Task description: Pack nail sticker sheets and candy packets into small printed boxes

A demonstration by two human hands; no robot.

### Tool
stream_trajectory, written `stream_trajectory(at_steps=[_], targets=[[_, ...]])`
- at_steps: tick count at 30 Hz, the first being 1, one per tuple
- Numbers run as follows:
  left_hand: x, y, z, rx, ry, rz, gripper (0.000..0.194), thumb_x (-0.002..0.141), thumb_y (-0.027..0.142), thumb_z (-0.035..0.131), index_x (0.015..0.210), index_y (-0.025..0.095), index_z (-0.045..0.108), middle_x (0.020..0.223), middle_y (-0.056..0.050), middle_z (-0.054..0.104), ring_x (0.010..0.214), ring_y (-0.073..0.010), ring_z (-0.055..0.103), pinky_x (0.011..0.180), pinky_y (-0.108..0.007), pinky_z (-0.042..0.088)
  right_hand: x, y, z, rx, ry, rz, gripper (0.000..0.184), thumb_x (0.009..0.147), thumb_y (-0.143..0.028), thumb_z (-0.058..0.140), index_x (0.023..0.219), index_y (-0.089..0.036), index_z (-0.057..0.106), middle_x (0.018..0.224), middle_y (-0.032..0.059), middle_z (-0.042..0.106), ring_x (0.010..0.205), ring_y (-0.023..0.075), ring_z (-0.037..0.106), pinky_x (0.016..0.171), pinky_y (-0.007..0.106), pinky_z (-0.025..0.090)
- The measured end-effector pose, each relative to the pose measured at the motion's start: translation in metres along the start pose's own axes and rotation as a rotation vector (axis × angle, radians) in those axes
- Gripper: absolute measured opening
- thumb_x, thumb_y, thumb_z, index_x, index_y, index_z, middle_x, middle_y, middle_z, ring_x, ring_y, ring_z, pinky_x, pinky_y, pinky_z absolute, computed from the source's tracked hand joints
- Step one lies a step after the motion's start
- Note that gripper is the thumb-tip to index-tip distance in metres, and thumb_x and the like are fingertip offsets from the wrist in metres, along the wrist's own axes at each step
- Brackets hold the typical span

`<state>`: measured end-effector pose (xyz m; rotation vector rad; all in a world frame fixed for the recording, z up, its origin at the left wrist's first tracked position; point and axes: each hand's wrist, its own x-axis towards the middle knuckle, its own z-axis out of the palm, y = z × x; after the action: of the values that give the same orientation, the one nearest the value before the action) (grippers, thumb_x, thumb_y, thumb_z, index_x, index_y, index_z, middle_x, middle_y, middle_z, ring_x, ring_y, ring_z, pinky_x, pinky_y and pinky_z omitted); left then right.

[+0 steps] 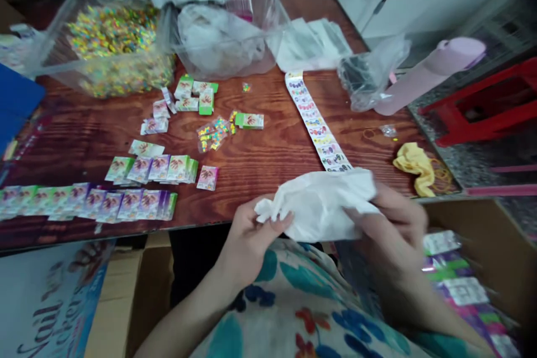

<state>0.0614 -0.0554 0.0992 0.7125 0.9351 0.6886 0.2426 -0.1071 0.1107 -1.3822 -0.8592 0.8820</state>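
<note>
In front of my body, above the table's near edge, a crumpled white tissue-like sheet [323,201] is stretched between my two hands. My left hand [254,238] pinches its gathered left end between thumb and fingers. At the other end, my right hand [394,226] grips the sheet, slightly blurred by motion. Just beyond the sheet lies a long strip of printed stickers [316,123], its near end partly covered. To the left is a small pink printed box [207,178].
Rows of small boxes [138,204] line the table's near left. Behind stand a clear bin [121,61] of colourful small pieces and another bin [226,50] with plastic bags. A pink bottle [432,75] and yellow cloth [415,168] are at the right; an open carton [478,218] sits below.
</note>
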Motion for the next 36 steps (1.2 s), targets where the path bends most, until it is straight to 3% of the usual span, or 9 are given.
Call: stream_trajectory(at_steps=[2, 6, 11, 22, 24, 27, 31, 33, 36], targets=[[0.018, -0.007, 0.006, -0.066, -0.072, 0.021, 0.025, 0.074, 0.036, 0.075, 0.089, 0.017, 0.072, 0.086, -0.003, 0.071, 0.084, -0.018, 0.063, 0.084, -0.031, 0.047, 0.013, 0.016, 0.008, 0.101, 0.024, 0.076, 0.011, 0.074, -0.027, 0.07, 0.084, -0.022, 0.073, 0.072, 0.0005, 0.07, 0.058, 0.0147, 0.061, 0.051, 0.023, 0.047], [0.035, -0.017, 0.004, -0.117, -0.079, 0.056, 0.024, 0.075, 0.03, 0.074, 0.094, 0.015, 0.07, 0.088, -0.003, 0.071, 0.085, -0.0164, 0.062, 0.085, -0.028, 0.045, 0.025, 0.04, 0.011, 0.251, -0.008, 0.235, 0.022, 0.069, -0.032, 0.071, 0.088, -0.021, 0.072, 0.073, 0.0008, 0.07, 0.057, 0.0158, 0.062, 0.049, 0.023, 0.045], [0.039, -0.021, 0.002, -0.039, -0.132, 0.121, 0.026, 0.078, 0.028, 0.072, 0.101, 0.015, 0.07, 0.089, -0.004, 0.07, 0.082, -0.0155, 0.061, 0.078, -0.025, 0.045, 0.029, 0.045, 0.01, 0.234, -0.069, 0.26, 0.029, 0.068, -0.035, 0.075, 0.094, -0.021, 0.071, 0.084, 0.0034, 0.073, 0.072, 0.0199, 0.068, 0.06, 0.027, 0.052], [0.046, -0.023, 0.004, -0.009, -0.026, 0.156, 0.026, 0.078, 0.026, 0.07, 0.102, 0.018, 0.067, 0.094, -0.001, 0.068, 0.085, -0.0129, 0.059, 0.08, -0.022, 0.045, 0.04, 0.059, 0.01, 0.274, 0.004, 0.229, 0.023, 0.062, -0.028, 0.08, 0.084, -0.022, 0.074, 0.081, 0.0025, 0.074, 0.068, 0.0179, 0.066, 0.063, 0.028, 0.052], [0.048, -0.024, 0.004, -0.016, -0.008, 0.143, 0.025, 0.077, 0.026, 0.071, 0.101, 0.018, 0.067, 0.091, -0.001, 0.068, 0.085, -0.0125, 0.059, 0.079, -0.021, 0.045, 0.042, 0.061, 0.008, 0.231, -0.011, 0.149, 0.019, 0.068, -0.029, 0.076, 0.086, -0.023, 0.074, 0.083, 0.0027, 0.073, 0.069, 0.0173, 0.065, 0.062, 0.027, 0.051], [0.05, -0.024, 0.005, -0.059, 0.033, 0.104, 0.025, 0.076, 0.026, 0.072, 0.098, 0.018, 0.066, 0.09, -0.001, 0.068, 0.082, -0.0124, 0.06, 0.075, -0.021, 0.046, 0.044, 0.062, 0.006, 0.035, -0.154, -0.121, 0.013, 0.081, -0.025, 0.064, 0.09, -0.024, 0.074, 0.09, 0.0044, 0.068, 0.079, 0.0177, 0.064, 0.066, 0.028, 0.051], [0.05, -0.017, 0.007, -0.252, 0.031, -0.012, 0.04, 0.075, 0.032, 0.072, 0.112, 0.02, 0.062, 0.107, -0.005, 0.067, 0.09, -0.0168, 0.064, 0.076, -0.026, 0.049, 0.043, 0.055, 0.008, -0.42, -0.405, -0.501, 0.03, 0.088, -0.015, 0.05, 0.108, -0.025, 0.069, 0.11, 0.0098, 0.059, 0.1, 0.0222, 0.058, 0.083, 0.038, 0.05], [0.05, -0.014, 0.007, -0.285, 0.019, -0.032, 0.046, 0.075, 0.034, 0.072, 0.116, 0.02, 0.059, 0.112, -0.007, 0.066, 0.093, -0.0189, 0.065, 0.078, -0.028, 0.051, 0.041, 0.051, 0.01, -0.569, -0.499, -0.564, 0.035, 0.088, -0.015, 0.047, 0.118, -0.023, 0.063, 0.122, 0.0125, 0.055, 0.108, 0.0244, 0.054, 0.091, 0.043, 0.047], [0.051, -0.015, 0.005, -0.195, 0.097, 0.019, 0.052, 0.07, 0.034, 0.078, 0.116, 0.019, 0.06, 0.106, -0.007, 0.068, 0.09, -0.0187, 0.066, 0.077, -0.028, 0.052, 0.038, 0.046, 0.014, -0.521, -0.616, -0.467, 0.034, 0.093, -0.022, 0.045, 0.124, -0.023, 0.059, 0.129, 0.0116, 0.051, 0.115, 0.0238, 0.051, 0.098, 0.043, 0.043]])
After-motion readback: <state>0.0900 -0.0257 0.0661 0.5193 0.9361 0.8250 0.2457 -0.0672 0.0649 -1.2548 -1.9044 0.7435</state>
